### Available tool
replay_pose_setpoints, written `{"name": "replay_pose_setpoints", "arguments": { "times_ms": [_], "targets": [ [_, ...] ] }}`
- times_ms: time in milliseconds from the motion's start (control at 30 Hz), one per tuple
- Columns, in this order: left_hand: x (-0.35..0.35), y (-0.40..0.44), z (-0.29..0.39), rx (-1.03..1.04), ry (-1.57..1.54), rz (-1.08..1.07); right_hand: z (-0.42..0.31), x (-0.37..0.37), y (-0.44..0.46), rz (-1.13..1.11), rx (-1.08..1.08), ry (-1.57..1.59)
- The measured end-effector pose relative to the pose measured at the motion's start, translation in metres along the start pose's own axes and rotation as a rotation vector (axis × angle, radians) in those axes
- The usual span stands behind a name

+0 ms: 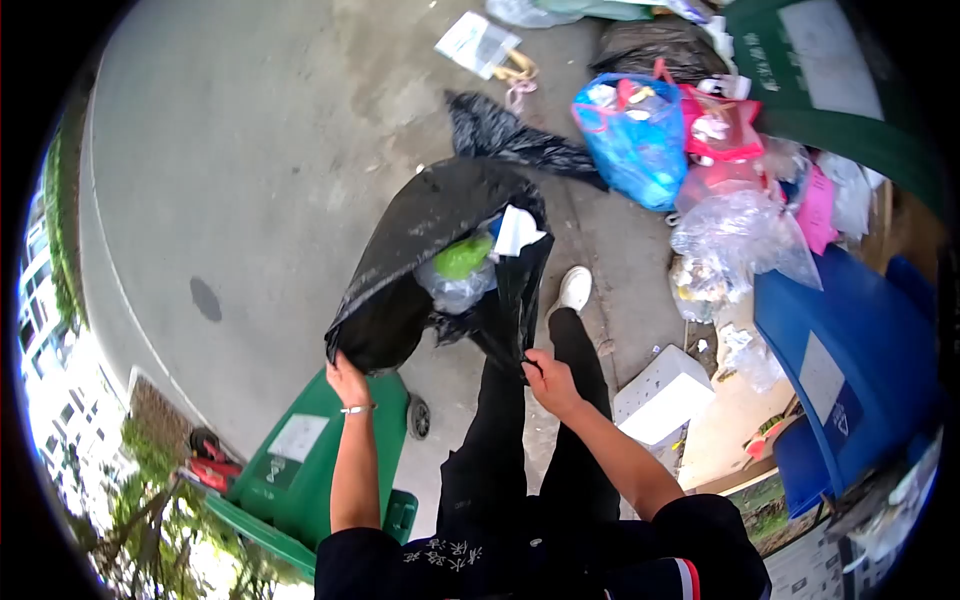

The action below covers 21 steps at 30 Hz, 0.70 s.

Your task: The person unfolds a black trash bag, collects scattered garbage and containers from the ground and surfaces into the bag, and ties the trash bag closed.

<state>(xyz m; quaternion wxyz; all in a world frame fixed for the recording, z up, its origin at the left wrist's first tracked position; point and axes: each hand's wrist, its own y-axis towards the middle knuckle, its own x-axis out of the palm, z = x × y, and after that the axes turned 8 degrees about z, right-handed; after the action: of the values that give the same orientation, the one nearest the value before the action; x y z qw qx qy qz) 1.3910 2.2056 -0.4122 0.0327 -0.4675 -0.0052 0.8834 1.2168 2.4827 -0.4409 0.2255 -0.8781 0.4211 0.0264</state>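
Grey pavement (230,180) forms the working surface. Black bag (430,215) is held mouth-open before the person's legs, fingers of the left hand (347,382) and right hand (550,380) clamped on its rim. Judged part done: mouth spread, green item (464,257) and white scrap (518,231) inside; blue bag (635,150), clear bag (740,235) and white box (663,396) lie outside, rightward. Green bin (335,430) crowds the left hand; blue bin (860,330) bounds the right. Most open room: forward-left.

Two hands (347,383) (550,382), one held black bag (430,220) — two green bins (300,490) (768,80), one white box (663,395), one white shoe (575,288).
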Motion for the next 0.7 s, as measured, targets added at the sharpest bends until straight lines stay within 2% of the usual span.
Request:
{"name": "replay_pose_setpoints", "arguments": {
  "times_ms": [33,67,100,133,167,200,233,267,300,367,400,433,467,500,533,567,667,700],
  "targets": [
    [-0.002,0.006,-0.003,0.035,0.093,0.022,-0.012,-0.003,-0.004,0.031,0.050,0.033],
    [-0.008,0.011,0.026,0.011,0.100,0.085,-0.036,-0.009,-0.007,-0.001,0.183,0.054],
    [-0.017,0.029,0.024,0.010,0.057,0.235,-0.067,-0.016,-0.007,-0.032,0.121,0.023],
    [-0.034,0.039,0.057,-0.085,0.077,0.277,-0.085,-0.018,-0.012,-0.074,0.088,0.114],
    [-0.051,0.054,0.069,0.027,0.091,0.360,-0.117,-0.031,-0.010,-0.159,0.055,0.167],
    [-0.075,0.067,0.090,0.029,0.152,0.398,-0.141,-0.039,-0.011,-0.173,-0.004,0.229],
    [-0.103,0.093,0.078,0.007,0.303,0.443,-0.161,-0.052,-0.006,-0.292,-0.066,0.232],
    [-0.109,0.076,0.139,0.069,-0.084,0.387,-0.169,-0.067,0.001,-0.299,-0.130,0.167],
    [-0.114,0.072,0.168,-0.140,-0.365,0.344,-0.173,-0.082,0.008,-0.295,-0.180,0.105],
    [-0.109,0.060,0.194,-0.030,-0.378,0.285,-0.154,-0.101,0.023,0.317,-0.136,0.121],
    [-0.099,0.056,0.182,-0.075,-0.302,0.216,-0.136,-0.115,0.037,0.471,0.005,0.250],
    [-0.084,0.053,0.173,-0.117,-0.224,0.147,-0.128,-0.136,0.056,0.635,0.091,0.103],
    [-0.064,0.025,0.196,-0.140,-0.087,0.051,-0.081,-0.147,0.070,0.746,0.127,0.210],
    [-0.045,0.014,0.190,-0.170,-0.034,-0.032,-0.057,-0.165,0.079,0.775,0.225,0.214],
    [-0.022,-0.002,0.193,-0.114,-0.082,-0.091,-0.014,-0.177,0.088,0.849,0.271,0.213],
    [0.000,-0.012,0.193,-0.143,-0.129,-0.170,-0.009,-0.195,0.097,0.852,0.326,0.299],
    [0.048,-0.057,0.214,-0.167,-0.266,-0.275,0.043,-0.246,0.135,0.888,0.186,-0.340],
    [0.063,-0.069,0.217,-0.147,-0.262,-0.273,0.056,-0.265,0.152,0.898,0.202,-0.427]
  ]
}}
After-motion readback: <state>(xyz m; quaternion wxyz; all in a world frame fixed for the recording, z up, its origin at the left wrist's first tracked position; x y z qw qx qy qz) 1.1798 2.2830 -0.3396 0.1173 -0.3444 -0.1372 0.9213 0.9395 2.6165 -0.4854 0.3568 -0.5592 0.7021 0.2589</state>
